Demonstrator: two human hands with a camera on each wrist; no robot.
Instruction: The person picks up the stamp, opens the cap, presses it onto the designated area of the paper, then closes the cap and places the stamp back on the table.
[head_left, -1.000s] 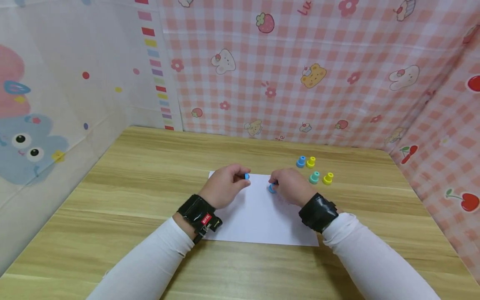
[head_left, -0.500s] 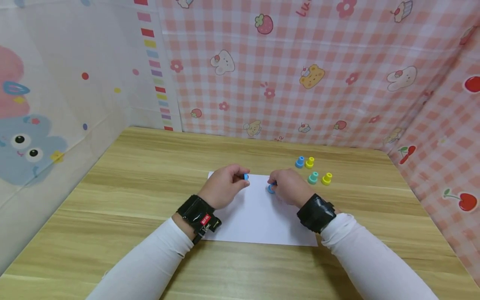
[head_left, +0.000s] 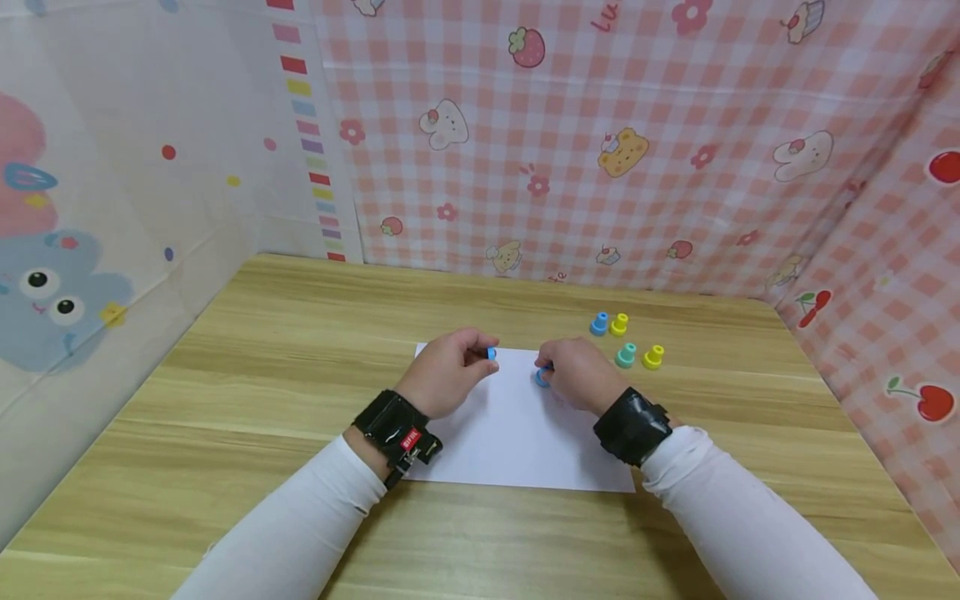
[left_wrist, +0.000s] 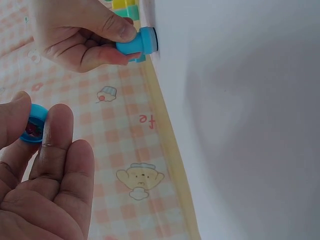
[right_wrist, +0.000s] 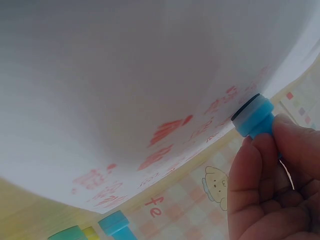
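My left hand point(head_left: 442, 375) pinches a small blue cap point(left_wrist: 39, 111) between thumb and fingers, its hollow side showing in the left wrist view. Thumb and fingers of my right hand point(head_left: 588, 375) grip a blue toy stamp point(right_wrist: 260, 120) by its narrow handle. Its dark-rimmed face points at the white paper point(head_left: 517, 442), at or very close to the surface; contact I cannot tell. Rows of red stamped prints point(right_wrist: 167, 130) mark the paper beside the stamp in the right wrist view. Both hands are over the sheet's far part.
Beyond my right hand stand several capped stamps: a blue stamp point(head_left: 599, 325), a yellow stamp point(head_left: 618, 325), a teal stamp point(head_left: 626, 356) and another yellow stamp point(head_left: 653, 357). The wooden table point(head_left: 225, 367) meets a pink checked cloth point(head_left: 570, 167) at the back.
Both hands keep their places and holds, with the cap and stamp. Only a slight shift of the whole head view is visible.
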